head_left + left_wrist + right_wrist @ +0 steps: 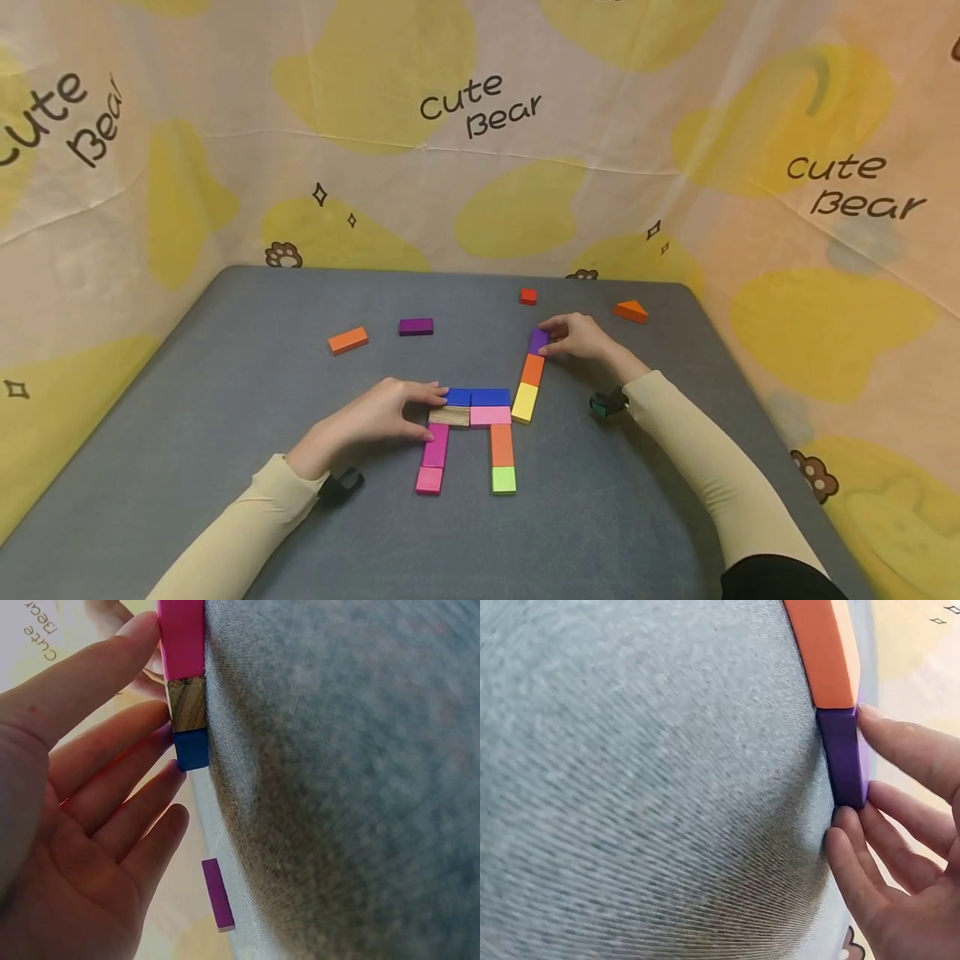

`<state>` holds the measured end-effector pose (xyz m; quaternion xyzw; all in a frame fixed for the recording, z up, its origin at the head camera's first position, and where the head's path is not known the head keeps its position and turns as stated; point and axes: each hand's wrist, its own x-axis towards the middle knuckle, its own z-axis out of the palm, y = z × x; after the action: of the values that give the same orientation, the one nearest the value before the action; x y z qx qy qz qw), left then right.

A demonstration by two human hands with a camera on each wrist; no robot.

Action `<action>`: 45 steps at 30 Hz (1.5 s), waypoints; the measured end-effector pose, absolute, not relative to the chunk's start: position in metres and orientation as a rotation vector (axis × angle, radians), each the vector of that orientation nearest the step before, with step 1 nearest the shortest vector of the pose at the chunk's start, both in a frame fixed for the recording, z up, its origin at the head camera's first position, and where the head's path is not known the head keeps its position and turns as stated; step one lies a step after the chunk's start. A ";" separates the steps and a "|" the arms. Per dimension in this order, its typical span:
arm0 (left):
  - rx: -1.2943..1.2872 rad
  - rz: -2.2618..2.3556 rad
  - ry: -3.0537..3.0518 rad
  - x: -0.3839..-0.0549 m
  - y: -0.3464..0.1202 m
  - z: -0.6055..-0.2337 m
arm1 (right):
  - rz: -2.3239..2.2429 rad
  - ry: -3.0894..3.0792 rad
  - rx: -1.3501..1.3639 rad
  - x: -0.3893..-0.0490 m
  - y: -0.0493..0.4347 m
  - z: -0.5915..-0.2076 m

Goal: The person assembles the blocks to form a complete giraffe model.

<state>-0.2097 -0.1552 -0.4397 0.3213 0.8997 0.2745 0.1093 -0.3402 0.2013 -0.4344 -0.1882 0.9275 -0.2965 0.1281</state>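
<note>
Flat coloured blocks form a joined figure on the grey table. My left hand (pixel 378 414) is at its left side, fingers fairly straight. Its thumb touches a magenta block (pixel 182 637); its fingertips touch the ends of a bare wood block (pixel 187 705) and a blue block (pixel 193 750). Farther right, my right hand (pixel 579 337) pinches a purple block (pixel 846 757) between thumb and fingers. This block abuts an orange block (pixel 533 369), which meets a yellow block (pixel 525 403) slanting up from the figure's right corner.
Beyond the figure lie an orange block (pixel 348 340), a dark purple block (pixel 416 327), a small red block (pixel 528 297) and an orange triangular block (pixel 631 311). The figure's lower right leg ends in a green block (pixel 504 481). Printed cloth (pixel 495 200) hangs around the table.
</note>
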 end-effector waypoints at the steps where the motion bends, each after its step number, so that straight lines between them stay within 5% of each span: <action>1: 0.947 0.805 2.646 -0.210 -0.156 -0.440 | -0.859 2.695 -0.542 -0.340 0.200 -0.433; 24: 0.968 0.803 2.660 -0.210 -0.157 -0.444 | -1.069 2.688 -0.747 -0.376 0.116 -0.411; 45: 0.977 0.823 2.639 -0.210 -0.159 -0.442 | -1.100 2.638 -0.769 -0.387 0.042 -0.445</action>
<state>-0.2102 -0.1593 -0.4417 0.3315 0.8952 0.2790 0.1046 -0.3869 0.0416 -0.4451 -0.2589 0.8876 -0.3700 0.0907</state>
